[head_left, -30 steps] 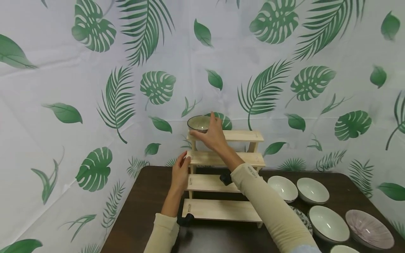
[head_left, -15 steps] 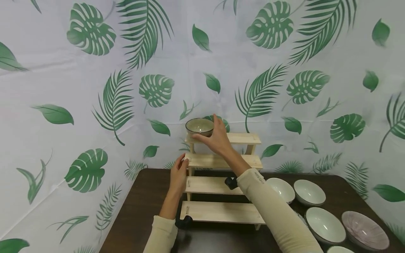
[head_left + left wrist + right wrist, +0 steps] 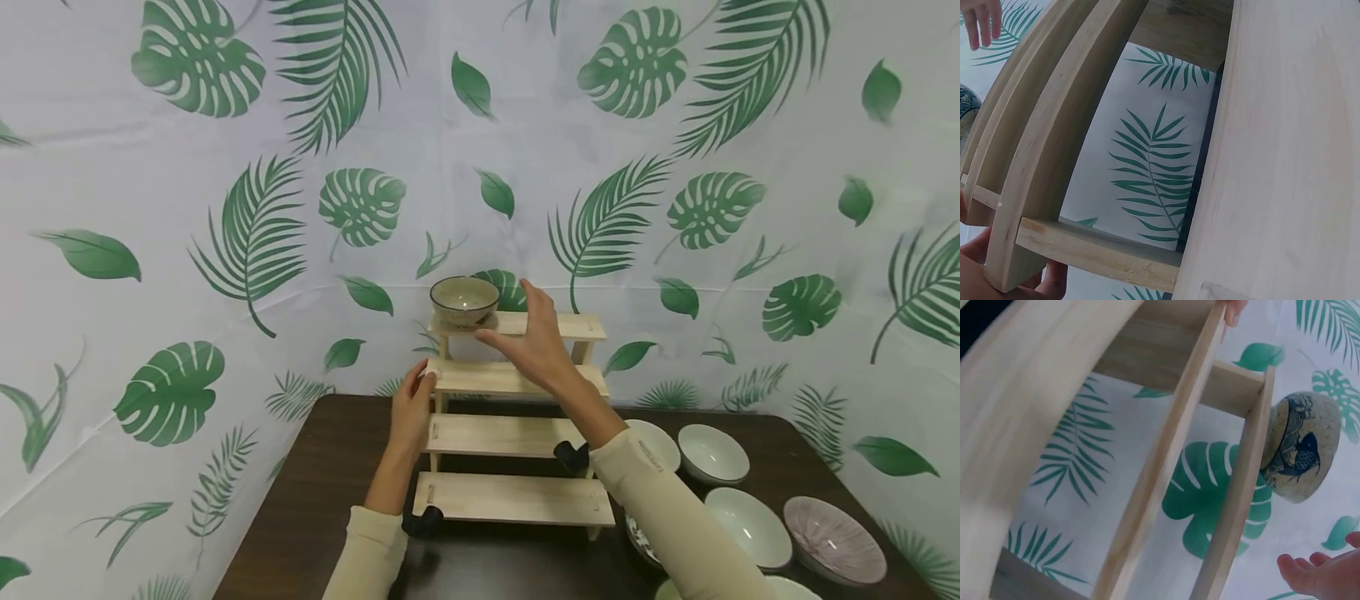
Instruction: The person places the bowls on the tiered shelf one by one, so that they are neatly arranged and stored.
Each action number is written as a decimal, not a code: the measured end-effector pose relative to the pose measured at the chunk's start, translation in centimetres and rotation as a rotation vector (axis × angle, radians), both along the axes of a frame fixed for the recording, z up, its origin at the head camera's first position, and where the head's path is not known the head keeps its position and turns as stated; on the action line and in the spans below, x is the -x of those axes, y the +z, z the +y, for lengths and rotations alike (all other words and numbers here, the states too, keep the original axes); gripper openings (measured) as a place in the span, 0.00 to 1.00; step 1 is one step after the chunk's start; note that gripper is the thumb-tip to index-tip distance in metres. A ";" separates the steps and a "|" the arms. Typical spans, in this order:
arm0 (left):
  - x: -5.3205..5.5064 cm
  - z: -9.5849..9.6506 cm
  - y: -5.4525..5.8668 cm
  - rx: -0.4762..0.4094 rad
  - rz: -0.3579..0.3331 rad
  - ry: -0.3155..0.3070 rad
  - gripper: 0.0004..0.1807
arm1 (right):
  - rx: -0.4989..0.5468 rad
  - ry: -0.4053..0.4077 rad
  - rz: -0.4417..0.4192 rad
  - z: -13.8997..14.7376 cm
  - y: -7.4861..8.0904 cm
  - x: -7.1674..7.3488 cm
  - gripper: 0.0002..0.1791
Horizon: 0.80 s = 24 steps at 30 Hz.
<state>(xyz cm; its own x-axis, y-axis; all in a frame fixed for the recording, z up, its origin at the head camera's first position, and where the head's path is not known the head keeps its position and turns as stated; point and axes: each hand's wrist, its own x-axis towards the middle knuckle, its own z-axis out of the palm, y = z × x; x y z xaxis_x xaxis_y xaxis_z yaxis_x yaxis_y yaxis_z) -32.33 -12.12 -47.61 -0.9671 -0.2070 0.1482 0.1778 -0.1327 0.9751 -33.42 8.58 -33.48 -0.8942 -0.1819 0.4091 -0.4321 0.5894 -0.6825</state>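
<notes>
A small speckled bowl [image 3: 463, 307] stands upright on the left end of the top tier of a four-step wooden display rack [image 3: 517, 498]. In the right wrist view, the bowl [image 3: 1302, 447] shows a dark blue fish drawn on its side. My right hand [image 3: 537, 343] is just right of the bowl, its thumb and fingers spread wide with nothing between them. My left hand [image 3: 411, 412] grips the left end of the rack's second tier from the top. In the left wrist view, fingers [image 3: 979, 275] curl round the end of that board.
Several bowls stand on the dark table [image 3: 300, 492] at the right, among them a pale bowl [image 3: 714, 454] and a pinkish bowl [image 3: 835, 540]. A leaf-patterned cloth [image 3: 465, 150] hangs close behind the rack.
My right hand has let go of the bowl and drawn back to the right, leaving the bowl on the top tier. My left hand keeps its grip on the rack.
</notes>
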 end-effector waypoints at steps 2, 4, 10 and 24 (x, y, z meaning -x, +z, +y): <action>0.0 -0.1 0.0 0.008 0.001 0.004 0.30 | -0.001 0.000 0.002 0.3 -0.2 -0.5 0.61; 0.0 -0.3 0.0 0.007 0.001 0.012 0.29 | -0.006 0.006 0.005 0.6 -0.4 -0.9 0.60; 0.0 -0.5 -0.1 0.019 -0.019 0.028 0.28 | -0.034 0.011 0.007 1.8 -1.3 -2.4 0.57; 0.1 0.1 0.2 0.034 -0.035 0.015 0.29 | -0.055 0.030 0.005 4.2 -1.8 -5.6 0.59</action>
